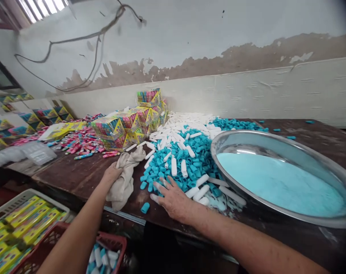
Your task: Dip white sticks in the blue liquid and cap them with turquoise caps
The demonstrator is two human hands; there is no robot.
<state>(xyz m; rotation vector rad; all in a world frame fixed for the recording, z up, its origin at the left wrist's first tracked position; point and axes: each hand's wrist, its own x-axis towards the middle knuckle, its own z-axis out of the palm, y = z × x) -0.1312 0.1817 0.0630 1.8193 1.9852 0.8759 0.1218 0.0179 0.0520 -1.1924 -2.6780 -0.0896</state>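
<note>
My left hand (pixel 113 173) is closed on a crumpled beige cloth (pixel 125 177) that hangs over the table's front edge. My right hand (pixel 173 198) lies with spread fingers against the near side of a heap of teal caps (pixel 195 152); its fingertips look dusted with powder. White tubes (pixel 174 166) are scattered over the caps, and a larger pile of white tubes (pixel 187 121) spreads behind. One loose teal cap (pixel 145 207) sits near the front edge, left of my right hand. A few more white tubes (pixel 201 192) lie just beyond its wrist.
A wide metal basin (pixel 275 135) of light blue powder stands at the right. Stacked packs (pixel 127 125) of colourful tubes and loose pink ones (pixel 83 140) fill the left. Below the edge are a red crate (pixel 121 243) of tubes and a pale basket (pixel 64 208) of yellow boxes.
</note>
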